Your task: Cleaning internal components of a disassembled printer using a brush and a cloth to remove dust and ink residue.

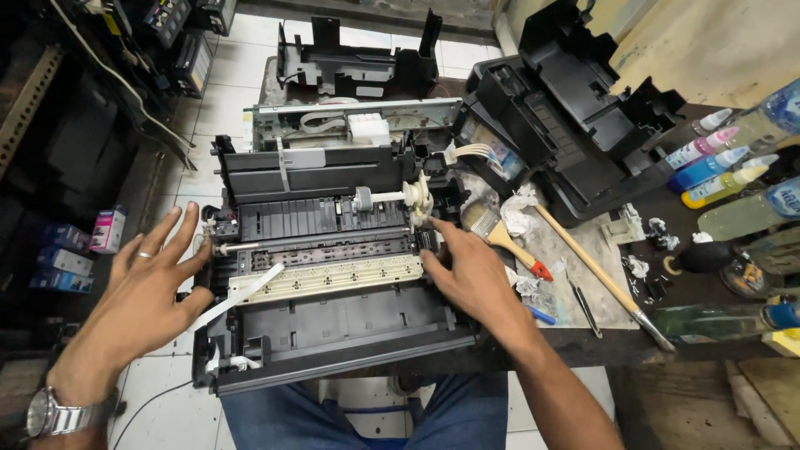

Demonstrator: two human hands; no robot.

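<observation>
Printer chassis (333, 275), opened and stripped of its cover, lay at the counter's (583, 346) near edge between both hands. The left hand (146, 292) pressed the chassis's left end, fingers spread wide, holding nothing. The right hand (471, 271) rested on its right end, fingers loosely curled, index tip by the white gears (419, 202). Right of the chassis lay a paintbrush (500, 237); farther right stood ink bottles (712, 167) holding coloured liquid.

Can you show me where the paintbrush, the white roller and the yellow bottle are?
paintbrush (498, 236): head view, on its wooden handle.
white roller (386, 197): head view, on the shaft's middle.
yellow bottle (715, 189): head view, on its body.
</observation>
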